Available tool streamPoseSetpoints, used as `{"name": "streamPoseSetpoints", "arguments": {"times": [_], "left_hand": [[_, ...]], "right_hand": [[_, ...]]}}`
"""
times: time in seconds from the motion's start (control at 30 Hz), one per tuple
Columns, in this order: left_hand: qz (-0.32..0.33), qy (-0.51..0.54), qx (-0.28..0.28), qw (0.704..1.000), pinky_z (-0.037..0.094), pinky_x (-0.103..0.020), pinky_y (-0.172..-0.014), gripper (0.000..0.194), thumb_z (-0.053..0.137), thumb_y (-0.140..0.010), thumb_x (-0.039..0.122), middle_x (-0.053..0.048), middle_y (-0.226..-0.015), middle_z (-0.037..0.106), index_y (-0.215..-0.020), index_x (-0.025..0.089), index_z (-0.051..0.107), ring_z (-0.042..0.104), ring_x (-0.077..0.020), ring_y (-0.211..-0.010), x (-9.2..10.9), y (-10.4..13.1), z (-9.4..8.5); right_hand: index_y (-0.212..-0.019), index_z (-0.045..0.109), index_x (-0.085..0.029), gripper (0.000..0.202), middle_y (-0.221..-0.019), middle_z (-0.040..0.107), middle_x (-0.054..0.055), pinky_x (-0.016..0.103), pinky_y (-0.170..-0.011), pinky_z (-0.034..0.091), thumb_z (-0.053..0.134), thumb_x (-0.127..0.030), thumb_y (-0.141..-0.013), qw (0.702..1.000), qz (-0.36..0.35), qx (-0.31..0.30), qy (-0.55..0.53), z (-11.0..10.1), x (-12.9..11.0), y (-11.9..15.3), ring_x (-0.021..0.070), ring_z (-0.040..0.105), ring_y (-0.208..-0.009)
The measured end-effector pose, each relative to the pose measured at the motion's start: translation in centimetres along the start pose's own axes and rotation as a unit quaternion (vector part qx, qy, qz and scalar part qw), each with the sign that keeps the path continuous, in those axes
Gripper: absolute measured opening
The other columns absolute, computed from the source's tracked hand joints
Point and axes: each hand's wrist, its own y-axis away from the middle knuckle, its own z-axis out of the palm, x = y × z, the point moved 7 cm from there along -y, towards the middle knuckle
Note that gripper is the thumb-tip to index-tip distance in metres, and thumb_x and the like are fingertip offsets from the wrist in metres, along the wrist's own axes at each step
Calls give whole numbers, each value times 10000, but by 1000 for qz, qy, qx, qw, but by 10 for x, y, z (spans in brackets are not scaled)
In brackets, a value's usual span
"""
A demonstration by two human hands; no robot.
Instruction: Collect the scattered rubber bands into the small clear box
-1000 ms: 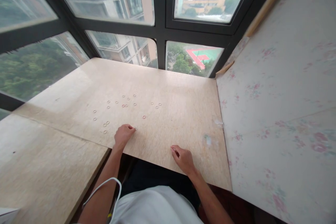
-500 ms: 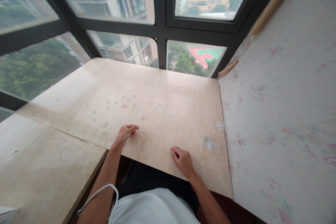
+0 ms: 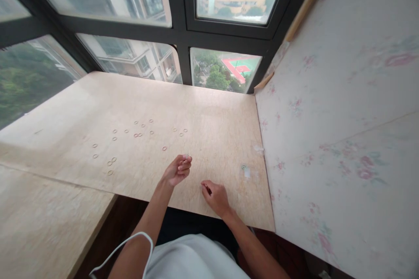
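Note:
My left hand [image 3: 178,170] is raised a little over the board, palm turned partly up, thumb and fingers pinched. A small shiny thing shows at its fingertips, too small to name. My right hand [image 3: 216,197] rests near the board's front edge with thumb and forefinger pressed together; what they hold, if anything, is hidden. Several thin small rings lie flat on the pale board [image 3: 212,126], left of and beyond my hands. The one nearest my left hand is a reddish ring [image 3: 164,148]. Another red ring [image 3: 136,135] touches a paler one, and a yellowish ring [image 3: 110,173] lies at the near left.
A clear plastic scrap with a white label [image 3: 246,172] lies right of my right hand, with another clear scrap [image 3: 258,148] by the flowered wall [image 3: 314,139]. Dark-framed windows [image 3: 183,39] stand behind the board. A white cord [image 3: 121,244] crosses my left forearm.
My left hand has risen from the board and moved right towards my right hand, turning its palm up. My right hand keeps its pinch. The view has turned right.

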Motion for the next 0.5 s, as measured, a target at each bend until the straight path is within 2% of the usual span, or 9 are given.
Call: {"name": "streamPoseSetpoints", "arguments": {"times": [0.07,0.17,0.3,0.37,0.5], "left_hand": [[-7,-26,-28,999,163,-148,-322,195,597,-737,263,44,-558,450,-607,148,507,190,-12,-391,-4,-5,23],[-7,-27,-70,997,155,-140,-351,212,685,-666,240,41,-633,516,-636,141,499,242,11,-406,-10,-11,59],[6,-120,-96,988,214,-151,-391,290,754,-619,201,41,-635,588,-830,153,561,334,4,-404,-24,-23,105],[30,-190,-93,977,252,-161,-394,324,753,-624,212,17,-643,631,-879,155,563,387,-16,-404,-34,-32,125],[99,-313,-85,941,367,-165,-415,236,726,-655,217,-15,-655,649,-821,140,577,508,-57,-466,-52,-48,156]], "right_hand": [[-977,691,-202,254,-695,705,22,215,-594,420,460,-272,-897,1000,5,2,1,-1,-1,-1,145,649,-603],[-986,686,-198,257,-692,702,19,216,-599,418,455,-264,-894,1000,12,10,0,-3,-1,-2,143,643,-598],[-954,677,-197,235,-644,679,-2,218,-571,383,459,-230,-874,999,16,17,24,-3,0,-4,140,622,-566],[-855,676,-193,199,-611,665,-3,224,-539,352,477,-208,-849,998,29,10,46,-1,4,-5,141,602,-536],[-595,615,-179,195,-535,634,27,241,-490,312,531,-133,-765,996,60,-10,72,3,12,-6,150,564,-482]]}}
